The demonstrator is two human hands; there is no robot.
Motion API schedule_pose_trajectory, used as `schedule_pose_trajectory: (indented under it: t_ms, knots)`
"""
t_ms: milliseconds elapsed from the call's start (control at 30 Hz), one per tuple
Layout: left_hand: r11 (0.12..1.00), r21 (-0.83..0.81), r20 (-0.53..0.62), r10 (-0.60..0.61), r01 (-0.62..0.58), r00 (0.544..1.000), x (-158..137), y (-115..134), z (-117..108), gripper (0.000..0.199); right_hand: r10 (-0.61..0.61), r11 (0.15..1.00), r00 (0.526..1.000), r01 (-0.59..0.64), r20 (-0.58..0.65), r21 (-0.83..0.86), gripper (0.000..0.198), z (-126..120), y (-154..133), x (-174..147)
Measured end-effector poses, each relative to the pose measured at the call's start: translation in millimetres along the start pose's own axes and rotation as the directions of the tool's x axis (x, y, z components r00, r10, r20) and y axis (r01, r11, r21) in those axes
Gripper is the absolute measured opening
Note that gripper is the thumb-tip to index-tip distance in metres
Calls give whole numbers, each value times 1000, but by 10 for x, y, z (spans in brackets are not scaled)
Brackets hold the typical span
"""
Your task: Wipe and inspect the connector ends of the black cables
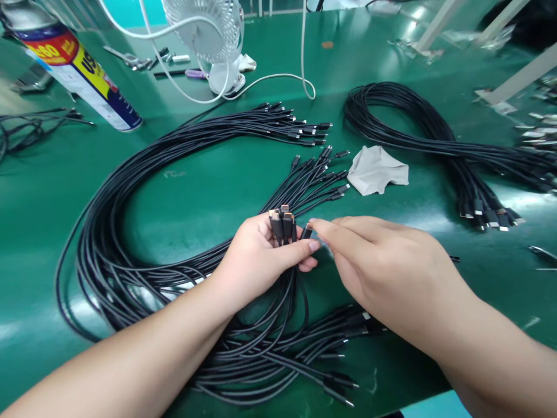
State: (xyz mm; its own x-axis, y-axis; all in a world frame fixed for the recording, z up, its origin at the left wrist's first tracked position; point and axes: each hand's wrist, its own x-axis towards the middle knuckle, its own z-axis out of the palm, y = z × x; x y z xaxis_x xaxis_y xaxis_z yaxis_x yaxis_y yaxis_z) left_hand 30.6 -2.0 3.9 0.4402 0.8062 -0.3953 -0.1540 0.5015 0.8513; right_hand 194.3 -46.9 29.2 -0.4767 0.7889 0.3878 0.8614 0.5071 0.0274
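Observation:
My left hand (265,249) is closed around a bunch of black cables, thumb laid across them. Their plugs (282,223) stand up above the fingers, with coppery metal ends. One black plug (307,231) leans to the right, apart from the others. Against its metal tip are the closed fingertips of my right hand (374,261); whatever they may pinch is hidden behind the hand. The cables run down from my left hand into a large looped bundle of black cables (100,220) on the green table (183,203).
A grey cloth (378,169) lies beyond my hands. Another coil of black cables (404,110) is at the right. Towards the back stand a white fan (209,35) with a trailing cord and a spray can (87,75). Scissors (126,57) lie between them.

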Motion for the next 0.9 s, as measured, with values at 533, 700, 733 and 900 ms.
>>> schedule_pose_trajectory:
  t_ms: [533,700,733,900]
  knots:
    - [1000,26,42,-5,4,999,5,-17,-19,25,-4,1000,1000,4,5,-14,33,-28,31,-3]
    - [999,45,59,-13,11,998,3,-13,-29,22,19,1000,1000,-20,17,22,30,-22,34,-2]
    - [999,46,59,-13,10,998,2,-11,-30,22,21,999,1000,-21,16,32,30,-19,33,-2]
    - [998,56,65,-12,8,998,13,-3,-24,21,18,999,1000,-18,-7,31,29,-10,24,-7]
